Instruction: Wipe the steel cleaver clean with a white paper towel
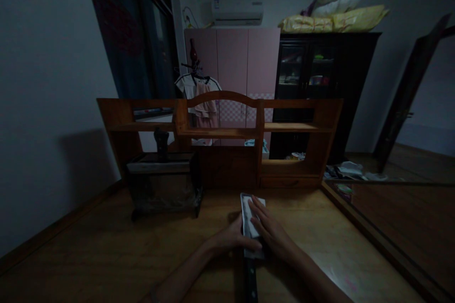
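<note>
A kitchen knife with a broad blade [245, 215] and a black riveted handle [250, 278] is held over the wooden surface, its handle pointing toward me. My left hand [237, 236] grips the blade near the handle, thumb across it. Against the blade's face lies a white pad [250, 218], perhaps folded tissue or a sponge; the dim light hides which. My right hand [267, 227] presses this pad on the blade with its fingers over it. To the left stands a dark knife block [161, 187] with a black handle [161, 142] sticking up from its top.
A wooden shelf unit [223, 163] runs along the far side of the wooden surface [199, 246]. A raised wooden edge [369, 232] borders the right side, and a white wall [46, 104] rises at left. Beyond are pink wardrobes [232, 64] and a dark cabinet [350, 85].
</note>
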Demonstrator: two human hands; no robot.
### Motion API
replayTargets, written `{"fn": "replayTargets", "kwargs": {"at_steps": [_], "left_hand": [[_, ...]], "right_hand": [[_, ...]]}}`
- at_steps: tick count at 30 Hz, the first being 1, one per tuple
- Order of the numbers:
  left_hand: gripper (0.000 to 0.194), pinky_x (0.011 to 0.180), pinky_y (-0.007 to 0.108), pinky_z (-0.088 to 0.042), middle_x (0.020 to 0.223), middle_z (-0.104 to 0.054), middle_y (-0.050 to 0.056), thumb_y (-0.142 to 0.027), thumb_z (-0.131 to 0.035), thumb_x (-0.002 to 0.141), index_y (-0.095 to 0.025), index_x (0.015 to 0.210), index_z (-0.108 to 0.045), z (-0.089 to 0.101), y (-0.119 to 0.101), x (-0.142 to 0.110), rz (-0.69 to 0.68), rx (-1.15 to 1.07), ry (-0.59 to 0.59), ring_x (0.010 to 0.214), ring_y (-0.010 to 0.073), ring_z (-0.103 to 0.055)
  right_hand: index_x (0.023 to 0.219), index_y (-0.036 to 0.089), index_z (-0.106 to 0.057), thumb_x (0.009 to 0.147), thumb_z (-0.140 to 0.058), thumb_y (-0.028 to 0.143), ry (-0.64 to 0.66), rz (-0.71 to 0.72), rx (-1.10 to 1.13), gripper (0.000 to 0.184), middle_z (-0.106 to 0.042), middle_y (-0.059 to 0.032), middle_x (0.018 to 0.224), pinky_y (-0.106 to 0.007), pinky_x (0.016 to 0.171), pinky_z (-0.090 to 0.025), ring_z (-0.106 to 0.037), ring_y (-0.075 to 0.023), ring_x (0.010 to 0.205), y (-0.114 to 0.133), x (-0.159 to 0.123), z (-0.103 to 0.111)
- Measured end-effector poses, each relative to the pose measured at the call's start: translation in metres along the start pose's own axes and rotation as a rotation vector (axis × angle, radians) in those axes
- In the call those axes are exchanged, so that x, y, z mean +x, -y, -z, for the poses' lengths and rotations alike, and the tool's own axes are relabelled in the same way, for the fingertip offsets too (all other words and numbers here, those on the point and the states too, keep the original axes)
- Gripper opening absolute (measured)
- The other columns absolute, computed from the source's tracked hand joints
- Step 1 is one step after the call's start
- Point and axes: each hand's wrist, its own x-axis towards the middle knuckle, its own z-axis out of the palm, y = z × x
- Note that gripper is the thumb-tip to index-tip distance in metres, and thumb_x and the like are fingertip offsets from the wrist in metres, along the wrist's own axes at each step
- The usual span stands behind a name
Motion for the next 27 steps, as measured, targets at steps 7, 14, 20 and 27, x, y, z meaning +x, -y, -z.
{"fn": "replayTargets", "kwargs": {"at_steps": [7,14,20,27], "left_hand": [[0.11,0.089,0.038,-0.048,0.119,-0.06,0.01,-0.02,-0.085,0.058,-0.024,0.146,-0.02,-0.001,-0.002,0.0,-0.004,-0.027,0.016,0.109,0.027,-0.058],[0.113,0.092,0.04,-0.046,0.121,-0.059,0.011,-0.021,-0.087,0.056,-0.023,0.147,-0.02,0.0,-0.002,0.001,-0.004,-0.027,0.02,0.111,0.0281,-0.057],[0.11,0.09,0.038,-0.047,0.119,-0.06,0.011,-0.02,-0.086,0.057,-0.023,0.146,-0.021,0.0,0.001,0.001,-0.006,-0.021,0.016,0.109,0.0276,-0.057],[0.102,0.086,0.035,-0.049,0.124,-0.057,0.009,-0.02,-0.086,0.058,-0.024,0.142,-0.029,0.0,-0.001,-0.001,-0.003,0.01,-0.013,0.106,0.0261,-0.058]], "right_hand": [[0.146,0.036,-0.025,0.098,-0.031,0.042,0.038,0.034,-0.006,0.049,-0.009,0.0034,0.158,-0.047,0.118,-0.014,-0.009,-0.0209,0.145,0.008,-0.001,0.004],[0.144,0.038,-0.03,0.099,-0.029,0.041,0.048,0.057,-0.041,0.046,-0.01,0.004,0.159,-0.048,0.117,-0.016,-0.01,-0.0214,0.145,0.004,0.0,0.001],[0.145,0.037,-0.029,0.098,-0.03,0.042,0.062,0.062,-0.026,0.047,-0.009,0.0034,0.159,-0.047,0.117,-0.015,-0.008,-0.0212,0.145,0.004,0.0,0.003],[0.15,0.032,-0.013,0.096,-0.035,0.047,0.031,-0.046,0.035,0.06,-0.013,-0.0006,0.158,-0.045,0.118,-0.016,-0.013,-0.0193,0.145,-0.003,-0.003,0.0]]}}
